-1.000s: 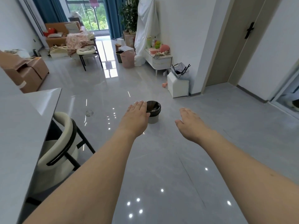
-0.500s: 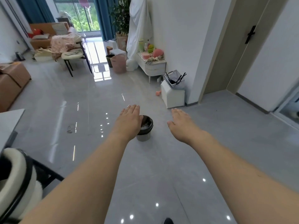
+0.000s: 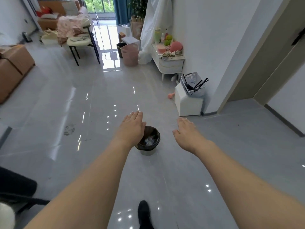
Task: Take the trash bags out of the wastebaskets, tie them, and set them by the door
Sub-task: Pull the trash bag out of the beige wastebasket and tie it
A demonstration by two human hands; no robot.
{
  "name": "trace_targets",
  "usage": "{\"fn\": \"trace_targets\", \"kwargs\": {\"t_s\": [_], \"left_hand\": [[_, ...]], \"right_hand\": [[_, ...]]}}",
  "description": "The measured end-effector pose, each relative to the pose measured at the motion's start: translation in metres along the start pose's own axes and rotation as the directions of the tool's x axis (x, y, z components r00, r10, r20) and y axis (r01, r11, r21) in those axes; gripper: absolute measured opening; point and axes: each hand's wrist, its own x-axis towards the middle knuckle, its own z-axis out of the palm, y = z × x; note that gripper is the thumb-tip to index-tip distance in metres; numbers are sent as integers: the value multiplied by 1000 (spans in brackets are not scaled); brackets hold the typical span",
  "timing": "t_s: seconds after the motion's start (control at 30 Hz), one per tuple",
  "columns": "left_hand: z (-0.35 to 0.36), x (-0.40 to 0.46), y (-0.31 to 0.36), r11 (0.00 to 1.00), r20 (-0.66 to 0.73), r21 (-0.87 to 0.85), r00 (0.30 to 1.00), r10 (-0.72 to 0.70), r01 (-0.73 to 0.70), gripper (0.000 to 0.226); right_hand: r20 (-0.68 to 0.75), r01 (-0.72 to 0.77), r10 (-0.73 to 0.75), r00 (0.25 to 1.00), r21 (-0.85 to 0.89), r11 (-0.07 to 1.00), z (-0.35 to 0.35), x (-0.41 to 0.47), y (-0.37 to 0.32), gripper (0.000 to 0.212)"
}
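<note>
Here, in the head view, both forearms reach forward over a glossy grey floor (image 3: 85,90). The left hand (image 3: 131,128) is flat, fingers straight and together, holding nothing; in the picture it overlaps the left rim of a small wastebasket (image 3: 148,150), though contact cannot be confirmed. The right hand (image 3: 187,133) is likewise spread and relaxed, empty, to the right of the wastebasket and apart from it. The wastebasket stands upright on the floor between the two hands, lined with a dark trash bag (image 3: 156,138) folded over its rim, with pale crumpled litter inside.

At the bottom edge a dark shoe (image 3: 144,214) shows. Farther off, near the right wall, a pink wastebasket (image 3: 131,54) stands just beside a black bin (image 3: 121,49). A white stool (image 3: 187,104) carries a tilted white basket (image 3: 192,83). A door (image 3: 270,52) stands at the upper right.
</note>
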Motion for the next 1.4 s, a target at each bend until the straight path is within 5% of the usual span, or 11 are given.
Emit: {"fn": "trace_targets", "kwargs": {"t_s": [0.33, 0.6, 0.83, 1.13, 1.27, 1.4], "left_hand": [[-5, 195, -34, 997, 0, -67, 1000, -25, 25, 52], [72, 294, -74, 993, 67, -35, 992, -111, 114, 53], [279, 364, -176, 963, 111, -78, 963, -247, 256, 53], [571, 377, -314, 866, 101, -210, 891, -443, 455, 53], [629, 376, -334, 625, 144, -517, 780, -609, 585, 48], [645, 368, -342, 136, 412, -674, 523, -746, 726, 53]], "right_hand": [[-3, -46, 46, 999, 76, 996, -31, 181, 23, 46], [123, -22, 9, 992, 106, 994, 39, 319, 55, 48], [180, -146, 98, 979, 276, 950, 232, 451, 122, 48], [258, -498, 438, 861, 608, 619, 520, 559, 217, 48], [351, -544, 466, 812, 743, 390, 581, 579, 236, 24], [450, -589, 482, 752, 787, 184, 601, 569, 243, 19]]}}
